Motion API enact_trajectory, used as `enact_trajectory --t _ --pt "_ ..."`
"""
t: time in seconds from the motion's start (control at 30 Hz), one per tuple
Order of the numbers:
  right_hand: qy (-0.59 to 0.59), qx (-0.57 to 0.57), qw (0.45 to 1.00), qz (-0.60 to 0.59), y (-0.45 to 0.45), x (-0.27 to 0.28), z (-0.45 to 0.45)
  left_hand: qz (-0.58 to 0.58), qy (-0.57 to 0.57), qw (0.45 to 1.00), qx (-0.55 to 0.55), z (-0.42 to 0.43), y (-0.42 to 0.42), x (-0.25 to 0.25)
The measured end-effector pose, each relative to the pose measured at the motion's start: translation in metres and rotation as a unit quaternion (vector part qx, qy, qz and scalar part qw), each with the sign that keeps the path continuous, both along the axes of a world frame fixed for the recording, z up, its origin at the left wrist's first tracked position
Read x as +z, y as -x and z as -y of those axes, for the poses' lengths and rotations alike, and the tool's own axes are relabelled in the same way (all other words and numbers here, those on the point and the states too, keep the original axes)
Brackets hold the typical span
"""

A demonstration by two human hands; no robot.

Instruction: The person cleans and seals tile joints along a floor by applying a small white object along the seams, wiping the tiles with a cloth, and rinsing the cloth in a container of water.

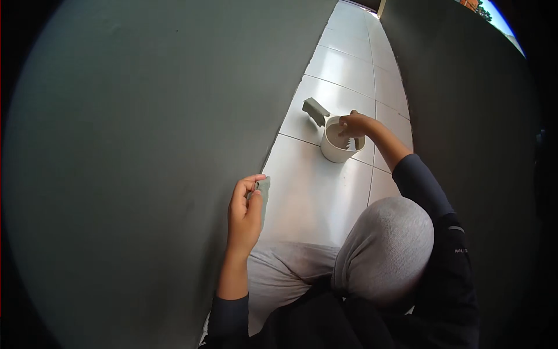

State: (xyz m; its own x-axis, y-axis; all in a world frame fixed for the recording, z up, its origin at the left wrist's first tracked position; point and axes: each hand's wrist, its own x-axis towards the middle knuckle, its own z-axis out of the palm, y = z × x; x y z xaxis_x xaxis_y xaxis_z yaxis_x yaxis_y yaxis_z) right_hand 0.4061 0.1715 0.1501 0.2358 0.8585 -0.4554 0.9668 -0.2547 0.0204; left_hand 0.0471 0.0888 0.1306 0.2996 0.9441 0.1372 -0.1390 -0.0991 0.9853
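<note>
My left hand (247,212) is closed on a grey-green piece of sandpaper or cloth (264,198), near the foot of the left wall. My right hand (354,124) reaches over the rim of a white bucket (339,154), its fingers bent down into the opening. Inside the bucket is greyish liquid (335,134), with a jagged bright reflection or edge beside the fingers. Whether those fingers hold anything cannot be made out. A folded grey-green piece (315,110) lies on the floor touching or close to the bucket's left side.
A dark grey wall (145,145) rises on the left and another dark wall (465,116) stands on the right. White floor tiles (308,192) run between them. My grey-clad knee (386,247) is bent at the lower right.
</note>
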Motion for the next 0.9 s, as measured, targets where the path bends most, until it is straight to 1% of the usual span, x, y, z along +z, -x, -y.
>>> enact_trajectory --t 0.07,0.13,0.17,0.2,0.23,0.27,0.33,0.37,0.4,0.43,0.47,0.53,0.57,0.6,0.63,0.67,0.7,0.73,0.8,0.83,0.9 --pt "0.008 -0.020 1.000 0.004 -0.022 -0.019 -0.005 0.020 0.046 0.999 -0.003 -0.010 -0.027 -0.044" --pt "0.051 0.012 0.999 0.016 -0.049 -0.040 -0.007 0.007 0.076 0.996 -0.042 -0.030 -0.040 -0.063" --pt "0.096 -0.058 0.994 0.007 -0.038 -0.021 -0.002 -0.043 0.052 0.992 -0.110 -0.046 -0.041 -0.059" --pt "0.066 -0.088 0.994 -0.020 -0.043 -0.014 0.005 -0.091 0.027 0.979 -0.179 -0.060 -0.041 -0.049" --pt "0.050 -0.116 0.991 -0.030 -0.048 -0.009 0.009 -0.090 0.052 0.973 -0.206 -0.073 -0.038 -0.036" --pt "0.034 -0.141 0.989 -0.038 -0.051 0.000 0.011 -0.094 0.058 0.969 -0.219 -0.082 -0.036 -0.033" --pt "0.041 -0.165 0.983 -0.063 -0.059 0.009 0.010 -0.098 0.006 0.981 -0.168 -0.097 -0.032 -0.032" --pt "0.013 -0.131 0.991 -0.031 -0.061 0.012 0.011 -0.094 0.008 0.980 -0.174 -0.098 -0.030 -0.034" --pt "-0.015 -0.093 0.996 0.003 -0.060 0.018 0.013 -0.118 -0.009 0.980 -0.162 -0.093 -0.026 -0.037" --pt "-0.022 -0.082 0.996 0.002 -0.055 0.030 0.020 -0.143 -0.023 0.978 -0.148 -0.087 -0.023 -0.036" --pt "-0.018 -0.082 0.996 0.006 -0.049 0.041 0.027 -0.139 -0.019 0.979 -0.148 -0.086 -0.023 -0.035" --pt "-0.023 -0.026 0.997 0.062 -0.040 0.059 0.042 -0.115 -0.034 0.982 -0.146 -0.085 -0.023 -0.033" --pt "-0.022 -0.028 0.998 0.061 -0.039 0.065 0.050 -0.111 -0.037 0.981 -0.154 -0.086 -0.021 -0.036" --pt "-0.032 0.001 0.996 0.089 -0.037 0.070 0.060 -0.111 -0.037 0.981 -0.157 -0.085 -0.021 -0.034" --pt "-0.043 0.029 0.992 0.118 -0.036 0.076 0.072 -0.106 0.004 0.981 -0.164 -0.082 -0.021 -0.030" --pt "-0.043 0.023 0.991 0.122 -0.030 0.083 0.080 -0.099 0.043 0.979 -0.173 -0.080 -0.019 -0.028" --pt "-0.048 0.013 0.990 0.129 -0.023 0.090 0.086 -0.098 0.051 0.978 -0.177 -0.077 -0.016 -0.026" --pt "-0.055 0.004 0.989 0.136 -0.017 0.099 0.091 -0.095 0.045 0.978 -0.180 -0.074 -0.012 -0.025" --pt "-0.064 0.003 0.989 0.135 -0.011 0.108 0.104 -0.105 0.002 0.984 -0.144 -0.069 -0.003 -0.022" --pt "-0.065 0.007 0.989 0.132 -0.004 0.114 0.111 -0.119 -0.004 0.984 -0.132 -0.065 0.002 -0.018" --pt "-0.072 0.011 0.991 0.115 0.007 0.125 0.119 -0.105 0.002 0.987 -0.124 -0.057 0.010 -0.007"
